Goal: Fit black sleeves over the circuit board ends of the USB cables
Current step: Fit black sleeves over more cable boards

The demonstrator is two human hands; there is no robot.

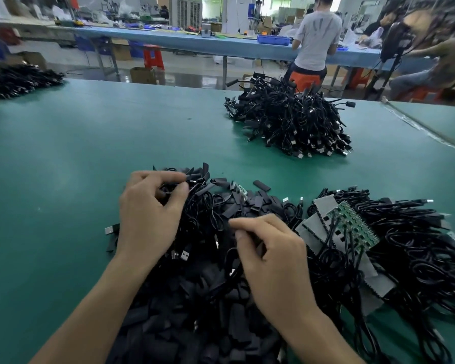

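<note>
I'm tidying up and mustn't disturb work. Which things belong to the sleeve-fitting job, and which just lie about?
Job: black sleeves; circuit boards on cables; cable bundle gripped by left hand; right hand over the sleeves.
Lying about: far cable heap; left-edge cable heap; red stool; blue tray; cardboard box.

The person's left hand [147, 219] and right hand [273, 261] were bare — so were both forearms [95, 306], uncovered right down to the lower edge of view.
</note>
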